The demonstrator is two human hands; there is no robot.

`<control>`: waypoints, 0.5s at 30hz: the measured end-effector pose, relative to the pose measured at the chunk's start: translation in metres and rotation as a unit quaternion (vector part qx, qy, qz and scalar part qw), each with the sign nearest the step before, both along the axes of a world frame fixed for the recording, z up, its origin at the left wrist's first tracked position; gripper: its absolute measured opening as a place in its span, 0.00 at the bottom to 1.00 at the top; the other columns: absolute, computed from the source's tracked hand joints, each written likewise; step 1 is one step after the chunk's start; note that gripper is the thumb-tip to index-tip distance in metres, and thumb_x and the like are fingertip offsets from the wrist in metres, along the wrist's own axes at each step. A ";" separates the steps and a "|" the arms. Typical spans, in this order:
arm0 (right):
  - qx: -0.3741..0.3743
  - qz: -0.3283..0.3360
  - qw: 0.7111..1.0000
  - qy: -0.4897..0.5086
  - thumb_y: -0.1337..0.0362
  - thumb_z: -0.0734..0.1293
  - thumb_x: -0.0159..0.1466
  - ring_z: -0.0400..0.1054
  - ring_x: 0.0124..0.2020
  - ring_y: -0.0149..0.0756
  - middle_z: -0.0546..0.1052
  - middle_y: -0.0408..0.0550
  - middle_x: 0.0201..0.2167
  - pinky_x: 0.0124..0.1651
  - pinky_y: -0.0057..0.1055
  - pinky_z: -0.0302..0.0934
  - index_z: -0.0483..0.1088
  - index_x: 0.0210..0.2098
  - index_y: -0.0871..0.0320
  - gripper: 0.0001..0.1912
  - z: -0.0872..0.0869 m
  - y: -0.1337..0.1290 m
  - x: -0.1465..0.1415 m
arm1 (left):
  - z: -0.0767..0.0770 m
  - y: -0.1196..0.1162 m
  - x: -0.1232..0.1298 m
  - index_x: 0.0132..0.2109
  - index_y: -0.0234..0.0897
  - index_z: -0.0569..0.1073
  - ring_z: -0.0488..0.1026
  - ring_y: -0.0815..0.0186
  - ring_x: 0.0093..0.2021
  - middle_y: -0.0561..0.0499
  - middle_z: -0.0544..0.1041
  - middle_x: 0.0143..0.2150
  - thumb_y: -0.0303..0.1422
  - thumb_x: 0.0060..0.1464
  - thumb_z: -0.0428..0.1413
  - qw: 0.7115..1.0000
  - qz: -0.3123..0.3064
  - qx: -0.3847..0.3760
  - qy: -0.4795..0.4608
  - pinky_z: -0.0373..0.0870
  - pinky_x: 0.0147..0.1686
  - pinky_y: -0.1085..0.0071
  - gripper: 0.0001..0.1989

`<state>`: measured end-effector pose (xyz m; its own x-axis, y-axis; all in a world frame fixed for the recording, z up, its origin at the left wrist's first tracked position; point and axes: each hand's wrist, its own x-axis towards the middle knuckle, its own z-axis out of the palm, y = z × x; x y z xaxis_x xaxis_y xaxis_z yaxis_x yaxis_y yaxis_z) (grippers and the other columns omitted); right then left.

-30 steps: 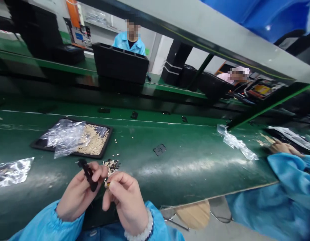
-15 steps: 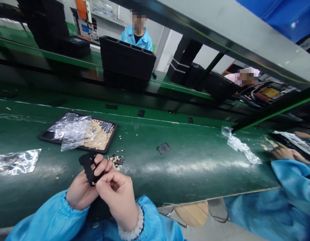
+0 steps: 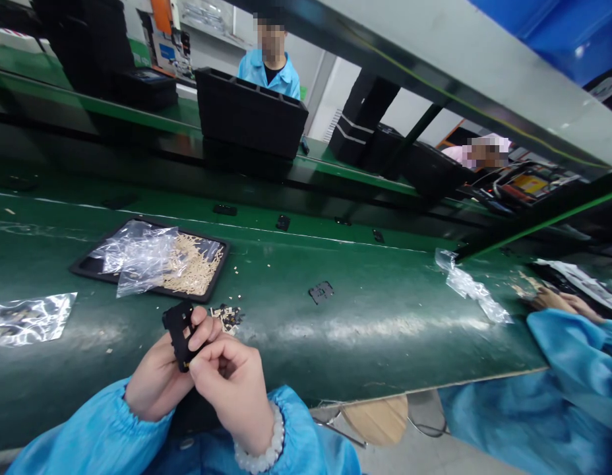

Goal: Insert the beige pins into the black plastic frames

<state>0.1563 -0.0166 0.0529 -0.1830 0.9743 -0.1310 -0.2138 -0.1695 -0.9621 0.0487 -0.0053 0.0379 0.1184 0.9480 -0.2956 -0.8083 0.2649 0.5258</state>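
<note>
My left hand (image 3: 160, 379) is closed around a black plastic frame part (image 3: 177, 330) with cut-outs, its fingertips lying over the part's right edge. At the lower edge of that part, the thumb and forefinger of my right hand (image 3: 231, 376) are pinched together; whatever lies between them is too small to make out. A tiny gold-coloured spot shows on the part beside those fingertips. Just beyond my hands lies a small pile of black and pale bits (image 3: 229, 316). Behind it, a black tray (image 3: 83, 267) holds many small beige pieces (image 3: 194, 270) and clear plastic bags (image 3: 145, 254).
Another black frame part (image 3: 320, 291) lies mid-table, with several more along the back strip. A silvery bag (image 3: 33, 320) is at left, a crumpled clear bag (image 3: 471, 287) at right. A co-worker's sleeve (image 3: 573, 343) reaches in at right. A black bin (image 3: 249, 112) stands on the shelf.
The black frame part has tilted slightly in my left hand, showing more of its face. My right fingers stay pinched at its lower edge. The view has shifted a little.
</note>
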 end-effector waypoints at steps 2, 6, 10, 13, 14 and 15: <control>0.009 0.001 1.000 -0.011 0.62 0.69 0.50 0.54 0.22 0.28 0.65 0.39 0.20 0.27 0.28 0.51 0.68 0.19 0.57 0.08 0.001 0.001 0.001 | 0.001 -0.001 -0.001 0.30 0.42 0.69 0.65 0.69 0.27 0.58 0.62 0.23 0.34 0.41 0.73 1.000 -0.003 -0.005 0.023 0.76 0.30 0.72 0.18; 0.038 -0.001 0.999 -0.036 0.64 0.69 0.51 0.56 0.23 0.29 0.64 0.39 0.20 0.27 0.28 0.53 0.68 0.19 0.57 0.08 0.003 0.003 0.006 | 0.010 -0.003 -0.003 0.29 0.41 0.70 0.66 0.68 0.29 0.55 0.67 0.25 0.36 0.38 0.75 0.993 0.000 -0.040 0.108 0.74 0.29 0.73 0.20; 0.045 0.000 0.998 -0.036 0.65 0.70 0.52 0.57 0.23 0.29 0.65 0.39 0.20 0.29 0.28 0.54 0.69 0.19 0.58 0.07 0.003 0.003 0.010 | 0.025 -0.002 -0.001 0.26 0.40 0.71 0.64 0.69 0.26 0.56 0.67 0.23 0.40 0.27 0.77 0.982 0.006 -0.085 0.169 0.72 0.25 0.76 0.24; 0.027 0.008 0.999 -0.023 0.63 0.71 0.52 0.58 0.24 0.29 0.66 0.40 0.21 0.30 0.28 0.55 0.70 0.20 0.58 0.08 0.002 0.002 0.013 | 0.034 -0.002 0.001 0.26 0.41 0.73 0.63 0.69 0.26 0.57 0.67 0.22 0.42 0.19 0.78 0.974 0.031 -0.118 0.189 0.71 0.24 0.76 0.27; 0.024 0.011 1.000 -0.018 0.63 0.71 0.53 0.58 0.24 0.29 0.67 0.40 0.22 0.30 0.28 0.55 0.71 0.20 0.58 0.08 0.002 0.002 0.014 | 0.035 -0.003 0.002 0.27 0.41 0.74 0.63 0.70 0.25 0.57 0.67 0.22 0.43 0.18 0.78 0.972 0.039 -0.127 0.193 0.71 0.25 0.76 0.27; 0.025 0.014 1.000 -0.014 0.63 0.71 0.53 0.59 0.24 0.29 0.67 0.41 0.23 0.30 0.28 0.55 0.71 0.21 0.58 0.08 0.002 0.002 0.014 | 0.036 -0.003 0.003 0.27 0.41 0.74 0.63 0.70 0.25 0.57 0.67 0.22 0.44 0.17 0.78 0.971 0.046 -0.133 0.196 0.71 0.25 0.76 0.28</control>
<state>0.1708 -0.0149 0.0549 -0.2074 0.9742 -0.0885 -0.1827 -0.1274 -0.9749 0.0516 -0.0086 0.0737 -0.1333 0.8335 -0.5361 -0.5870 0.3694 0.7204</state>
